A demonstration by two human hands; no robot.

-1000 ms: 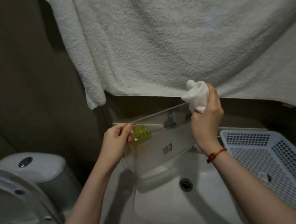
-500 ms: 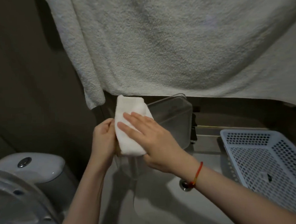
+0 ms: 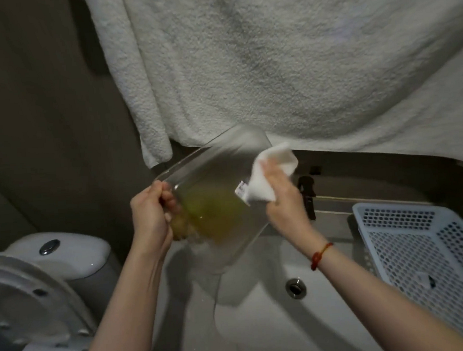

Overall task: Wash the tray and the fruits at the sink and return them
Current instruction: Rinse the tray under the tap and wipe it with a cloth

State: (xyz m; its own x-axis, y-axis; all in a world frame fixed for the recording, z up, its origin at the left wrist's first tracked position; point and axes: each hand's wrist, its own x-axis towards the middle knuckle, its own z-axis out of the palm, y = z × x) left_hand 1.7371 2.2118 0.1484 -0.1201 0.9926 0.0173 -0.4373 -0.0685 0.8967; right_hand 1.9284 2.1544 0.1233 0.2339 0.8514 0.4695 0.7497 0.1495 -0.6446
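Observation:
A clear plastic tray [image 3: 219, 176] is held tilted above the white sink [image 3: 261, 322]. My left hand [image 3: 151, 212] grips its left edge, together with a yellow-green thing [image 3: 211, 212] that shows blurred through the clear plastic; I cannot tell what it is. A folded white cloth [image 3: 268, 173] is pressed on the tray's upper right part by my right hand [image 3: 283, 196], whose fingers curl over the cloth. A small label sits on the tray next to the cloth.
A large white towel [image 3: 299, 62] hangs just above the tray. The dark tap [image 3: 307, 192] stands behind my right hand. A white perforated basket [image 3: 424, 245] sits at the right of the sink, a toilet [image 3: 41, 282] at the left. The sink's drain [image 3: 295, 288] is open.
My right hand has carried the cloth from the tray's left edge across to its upper right. The tray has swung round to a slanted, flatter pose and the yellow-green thing shows again.

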